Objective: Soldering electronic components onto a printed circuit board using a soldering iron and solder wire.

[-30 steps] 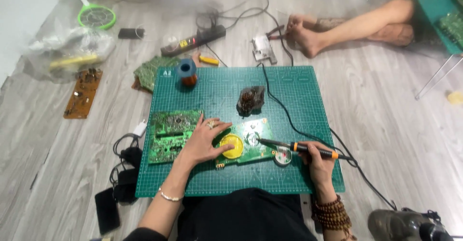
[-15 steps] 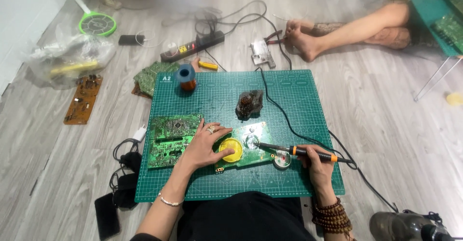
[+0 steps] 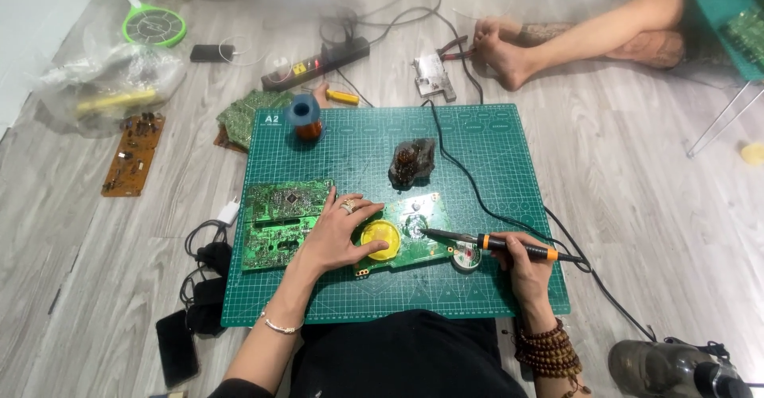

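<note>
On green mat point(image 3: 477, 143): right hand point(image 3: 521, 267) fingers clamped on soldering iron point(image 3: 485, 243), left hand point(image 3: 342, 231) fingers apart, flat on circuit board point(image 3: 410, 239).

Grey wood-plank floor point(image 3: 652, 175) carries a green cutting mat point(image 3: 493, 151). On the mat: two green circuit boards point(image 3: 278, 223) point(image 3: 414, 243), copper wire spool point(image 3: 304, 119), dark solder-tip cleaner point(image 3: 412, 161), small solder tin point(image 3: 466, 258). On the floor: power strip point(image 3: 322, 62), brown circuit board point(image 3: 133, 153), plastic bag point(image 3: 99, 87), green racket swatter point(image 3: 153, 24), phone point(image 3: 177, 349).
</note>
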